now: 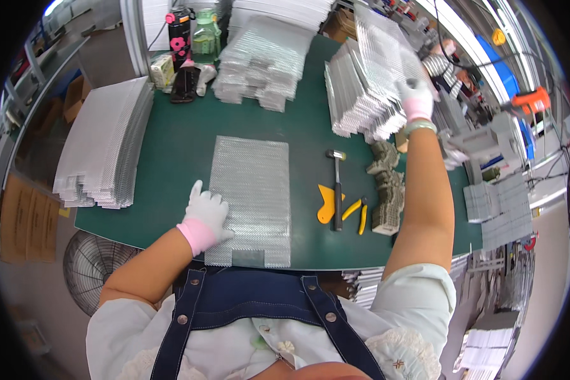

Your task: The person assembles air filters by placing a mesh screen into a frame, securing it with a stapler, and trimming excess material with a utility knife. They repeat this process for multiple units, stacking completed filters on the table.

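Note:
A flat silver mesh sheet (252,196) lies on the green table (177,145) in front of me. My left hand (206,214), in a white glove with a pink cuff, rests flat on the sheet's left edge. My right hand (415,96), gloved the same way, reaches far to the right and grips the top sheet of a leaning stack of mesh sheets (364,95).
More mesh stacks sit at the left (104,145) and back centre (266,60). A hammer (337,187), a yellow scraper (326,204), yellow-handled pliers (359,212) and grey gloves (386,190) lie right of the sheet. Bottles (193,31) stand at the back. A fan (95,266) sits below the table's left.

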Demonstrator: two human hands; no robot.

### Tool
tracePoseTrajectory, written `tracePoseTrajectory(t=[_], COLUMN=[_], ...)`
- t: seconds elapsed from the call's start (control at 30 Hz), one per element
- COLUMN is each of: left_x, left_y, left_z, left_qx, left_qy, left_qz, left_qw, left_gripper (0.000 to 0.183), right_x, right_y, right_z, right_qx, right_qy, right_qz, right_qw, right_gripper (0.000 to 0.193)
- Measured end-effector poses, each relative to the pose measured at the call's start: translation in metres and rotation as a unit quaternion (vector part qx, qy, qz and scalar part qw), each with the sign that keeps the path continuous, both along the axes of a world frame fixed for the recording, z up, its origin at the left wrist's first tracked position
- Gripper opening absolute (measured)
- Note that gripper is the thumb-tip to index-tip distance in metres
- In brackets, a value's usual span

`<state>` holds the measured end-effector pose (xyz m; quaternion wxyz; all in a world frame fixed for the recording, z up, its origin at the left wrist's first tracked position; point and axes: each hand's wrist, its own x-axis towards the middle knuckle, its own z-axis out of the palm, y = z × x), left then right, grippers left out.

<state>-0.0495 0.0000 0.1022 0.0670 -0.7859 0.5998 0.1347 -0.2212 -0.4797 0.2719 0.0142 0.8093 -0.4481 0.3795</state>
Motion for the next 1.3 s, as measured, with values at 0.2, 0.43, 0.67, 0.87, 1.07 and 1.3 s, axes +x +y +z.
tracePoseTrajectory(t=[0.2, 0.43, 0.67, 0.87, 1.07, 1.3], left_x=[-0.005, -0.001, 0.012, -0.067, -0.048, -0.067], left_y=[0.0, 0.013, -0.018, -0.016, 0.023, 0.035], left_z=[-0.006, -0.022, 0.034, 0.074, 0.074, 0.047], left_qx=[-0.019, -0.091, -0.033, -0.495, -0.495, -0.485], left_qy=[-0.038, -0.016, 0.047, 0.621, 0.549, 0.369], left_qz=[-0.008, 0.012, 0.05, 0.004, 0.062, 0.295], left_qw=[0.999, 0.996, 0.997, 0.608, 0.671, 0.736], left_gripper=[0.064, 0.065, 0.081, 0.063, 0.036, 0.06], right_x=[-0.031, -0.037, -0.037, -0.038, -0.102, -0.091], right_y=[-0.034, -0.011, 0.187, 0.333, 0.323, 0.347], right_z=[-0.011, 0.027, -0.018, -0.123, -0.093, -0.122], right_qx=[0.119, -0.041, 0.115, -0.028, -0.156, 0.329], right_qy=[-0.051, -0.489, -0.379, -0.239, -0.233, -0.163], right_qz=[-0.008, 0.119, 0.338, 0.48, 0.266, 0.23], right_qw=[0.992, 0.863, 0.854, 0.844, 0.922, 0.901], right_gripper=[0.058, 0.042, 0.021, 0.072, 0.084, 0.054])
